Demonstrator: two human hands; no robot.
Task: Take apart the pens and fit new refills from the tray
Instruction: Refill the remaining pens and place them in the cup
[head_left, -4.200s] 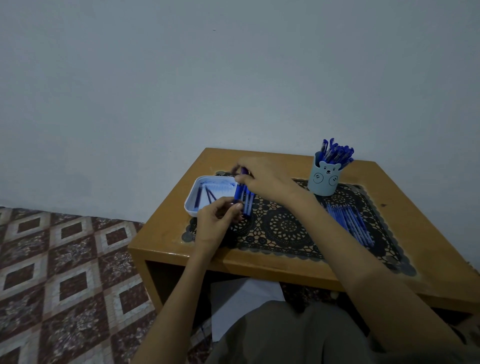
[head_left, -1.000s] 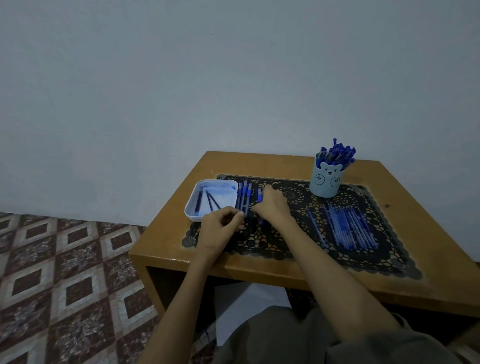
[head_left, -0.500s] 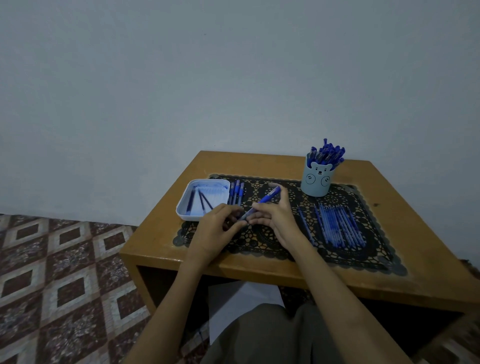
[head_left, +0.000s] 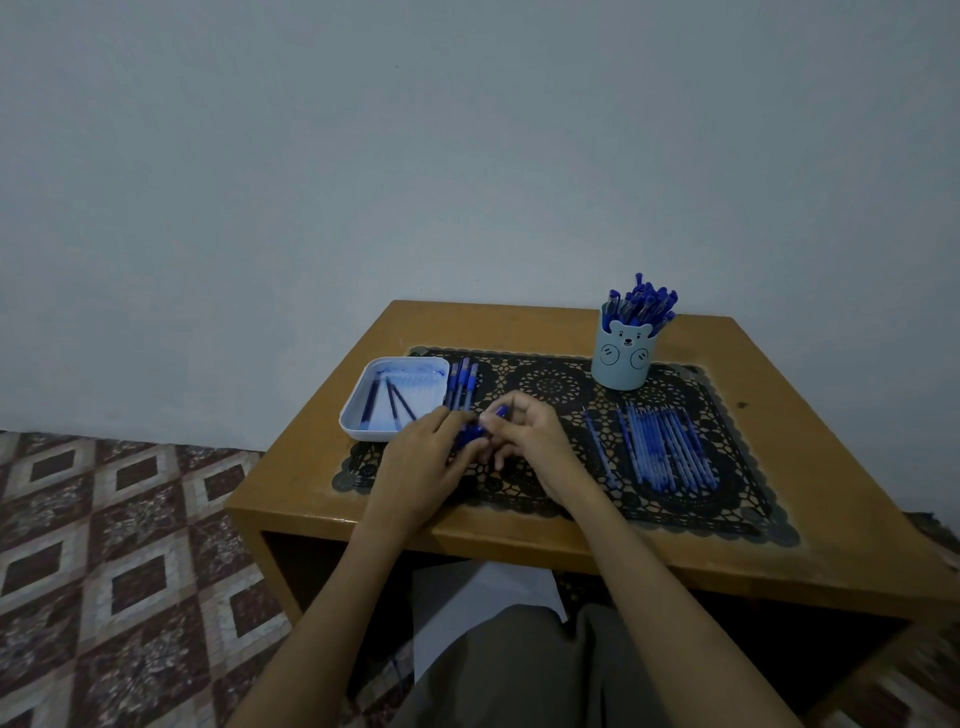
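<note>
The left hand (head_left: 418, 467) and right hand (head_left: 532, 441) cover most of the blue pen (head_left: 467, 435) gripped between them. Three pens (head_left: 460, 382) beyond the left hand have hidden near ends.

You worked in dim, bluish, even light; shadows stayed soft, and the wide lens bent the edges.
</note>
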